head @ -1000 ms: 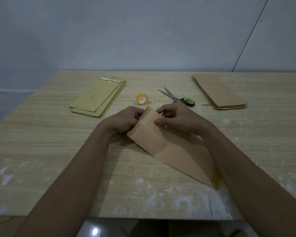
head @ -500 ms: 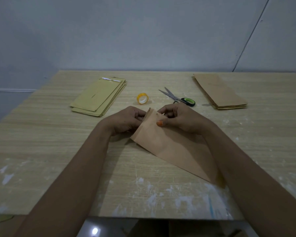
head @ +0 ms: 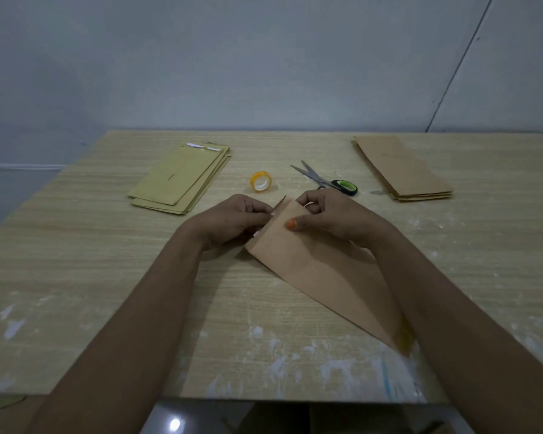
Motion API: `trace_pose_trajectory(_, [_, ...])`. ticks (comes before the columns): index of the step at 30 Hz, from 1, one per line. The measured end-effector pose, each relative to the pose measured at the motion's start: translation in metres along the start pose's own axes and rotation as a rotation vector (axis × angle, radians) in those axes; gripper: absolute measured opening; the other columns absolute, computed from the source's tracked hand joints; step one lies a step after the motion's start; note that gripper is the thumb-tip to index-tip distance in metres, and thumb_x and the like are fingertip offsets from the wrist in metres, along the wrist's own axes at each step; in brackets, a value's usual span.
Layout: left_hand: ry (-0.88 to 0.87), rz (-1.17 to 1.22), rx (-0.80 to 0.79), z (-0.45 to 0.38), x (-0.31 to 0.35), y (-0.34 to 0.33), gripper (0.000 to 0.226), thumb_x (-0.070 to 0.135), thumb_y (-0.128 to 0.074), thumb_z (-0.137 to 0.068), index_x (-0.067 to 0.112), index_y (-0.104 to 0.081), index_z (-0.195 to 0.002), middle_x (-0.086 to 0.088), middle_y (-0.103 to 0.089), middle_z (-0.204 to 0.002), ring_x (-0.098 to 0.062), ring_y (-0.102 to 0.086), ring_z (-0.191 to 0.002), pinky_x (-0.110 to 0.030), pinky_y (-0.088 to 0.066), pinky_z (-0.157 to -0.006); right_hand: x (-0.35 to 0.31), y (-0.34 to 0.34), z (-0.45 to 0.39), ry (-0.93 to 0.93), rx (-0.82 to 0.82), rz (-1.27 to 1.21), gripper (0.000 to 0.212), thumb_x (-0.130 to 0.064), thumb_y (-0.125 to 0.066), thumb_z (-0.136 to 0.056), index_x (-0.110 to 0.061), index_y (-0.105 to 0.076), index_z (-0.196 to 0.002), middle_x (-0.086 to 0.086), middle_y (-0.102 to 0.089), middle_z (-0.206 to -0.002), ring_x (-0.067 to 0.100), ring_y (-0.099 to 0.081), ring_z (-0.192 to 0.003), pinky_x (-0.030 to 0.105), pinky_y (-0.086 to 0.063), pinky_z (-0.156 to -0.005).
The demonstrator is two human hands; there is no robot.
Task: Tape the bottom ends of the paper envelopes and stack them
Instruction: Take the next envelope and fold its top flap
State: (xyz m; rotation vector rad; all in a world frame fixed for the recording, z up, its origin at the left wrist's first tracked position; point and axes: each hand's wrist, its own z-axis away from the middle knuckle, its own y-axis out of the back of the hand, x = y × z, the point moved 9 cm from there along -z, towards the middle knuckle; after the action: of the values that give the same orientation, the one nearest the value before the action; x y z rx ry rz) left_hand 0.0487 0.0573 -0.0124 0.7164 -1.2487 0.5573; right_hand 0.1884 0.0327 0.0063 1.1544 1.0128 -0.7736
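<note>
Two hands on 1 brown paper envelope (head: 314, 270), centre of table (head: 76, 261); envelope lies diagonal, far end raised a little between the hands, near corner at the table's front edge beside the R forearm; flat kraft-type paper, long rectangle, matte. L hand (head: 232, 219): fingers curled, pinching the envelope's far short edge (a small pale strip shows at the fingertips, too small to tell what it is). R hand (head: 333, 214): fingers curled over the same end, thumb w/ orange nail pressed on the top face.

Stacks, 2 of: yellow-green envelopes (head: 179, 180), far L, several fanned in a loose pile, top one w/ white strip at its far end; brown envelopes (head: 402, 170), far R, neater pile, edges roughly aligned.

Loose items btwn the stacks: tape roll (head: 261, 181), small, clear tape on yellow core, tilted on edge; scissors (head: 323, 180), metal blades open, black/green handle, just beyond the R hand.

Table: pale wood-grain laminate, rectangular, white paint smears and scuffs along the near edge; plain grey wall (head: 264, 57) behind.
</note>
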Motion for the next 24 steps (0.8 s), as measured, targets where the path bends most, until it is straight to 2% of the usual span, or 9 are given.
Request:
trace_pose_trajectory(3, [-0.002,0.015,0.012,0.0,0.0,-0.002,0.017,0.013,-0.059,-0.094,0.005,-0.075,-0.094,-0.019,-0.055,-0.085,-0.016,-0.051,-0.067,-0.022,-0.042,-0.061,0.004,-0.002,0.0,-0.026,-0.012,-0.056,0.018,-0.012,-0.076,-0.084,-0.006,-0.068,-0.099,0.003,-0.074,-0.076,0.01,-0.067,-0.066,0.023,-0.051,-0.057])
trace_pose_trajectory(7, [-0.003,0.018,0.026,-0.003,-0.002,-0.002,0.025,0.014,-0.058,-0.095,-0.009,-0.068,-0.099,-0.01,-0.054,-0.069,-0.01,-0.048,-0.057,-0.019,-0.039,-0.056,0.006,0.0,-0.001,-0.041,0.0,-0.024,0.024,-0.01,-0.073,-0.085,-0.001,-0.068,-0.107,0.014,-0.075,-0.092,0.017,-0.068,-0.076,0.029,-0.054,-0.066])
trace_pose_trajectory(9, [-0.014,0.034,0.036,-0.004,-0.002,-0.001,0.029,0.018,-0.06,-0.097,-0.011,-0.064,-0.095,-0.008,-0.053,-0.067,-0.013,-0.045,-0.059,-0.02,-0.036,-0.055,0.008,0.002,-0.003,-0.042,0.012,-0.025,0.026,-0.008,-0.072,-0.086,0.001,-0.067,-0.11,0.015,-0.074,-0.093,0.02,-0.068,-0.079,0.03,-0.054,-0.069])
trace_pose_trajectory(12, [0.002,0.056,0.058,-0.003,-0.002,0.0,0.028,0.028,-0.07,-0.089,0.0,-0.067,-0.088,-0.007,-0.056,-0.069,-0.016,-0.048,-0.062,-0.022,-0.036,-0.056,0.009,0.006,-0.004,-0.039,0.041,-0.024,0.027,-0.008,-0.074,-0.085,0.001,-0.067,-0.109,0.012,-0.071,-0.083,0.02,-0.064,-0.074,0.03,-0.052,-0.067])
trace_pose_trajectory(15, [-0.024,0.022,0.054,-0.005,0.0,-0.001,0.004,0.006,-0.069,-0.087,0.002,-0.069,-0.089,-0.003,-0.07,-0.073,-0.009,-0.062,-0.063,-0.018,-0.048,-0.06,0.009,0.009,-0.004,-0.043,0.065,-0.014,0.02,-0.007,-0.074,-0.085,0.0,-0.068,-0.103,-0.009,-0.063,-0.059,0.005,-0.057,-0.055,0.019,-0.044,-0.054])
trace_pose_trajectory(16, [-0.039,0.019,0.061,-0.005,0.0,-0.001,0.003,0.0,-0.069,-0.087,0.002,-0.069,-0.089,-0.005,-0.072,-0.075,-0.009,-0.064,-0.065,-0.018,-0.05,-0.062,0.009,0.01,-0.003,-0.04,0.071,-0.016,0.021,-0.006,-0.074,-0.085,0.001,-0.067,-0.103,-0.011,-0.064,-0.059,0.002,-0.058,-0.054,0.018,-0.045,-0.053])
trace_pose_trajectory(20, [-0.086,0.015,0.142,-0.008,0.003,0.004,0.008,-0.005,-0.068,-0.086,0.003,-0.07,-0.087,-0.006,-0.072,-0.073,-0.008,-0.065,-0.064,-0.016,-0.05,-0.061,0.007,0.012,-0.004,-0.02,0.108,-0.025,0.028,-0.005,-0.075,-0.084,0.005,-0.065,-0.108,0.007,-0.071,-0.081,0.014,-0.064,-0.071,0.025,-0.052,-0.062])
trace_pose_trajectory(24, [-0.115,0.03,0.167,-0.008,0.004,0.005,0.007,-0.006,-0.069,-0.086,0.0,-0.069,-0.09,-0.008,-0.071,-0.075,-0.009,-0.065,-0.065,-0.017,-0.05,-0.059,0.006,0.011,-0.003,-0.002,0.12,-0.056,0.021,-0.004,-0.072,-0.085,-0.001,-0.067,-0.105,0.004,-0.073,-0.081,0.012,-0.066,-0.07,0.026,-0.052,-0.064])
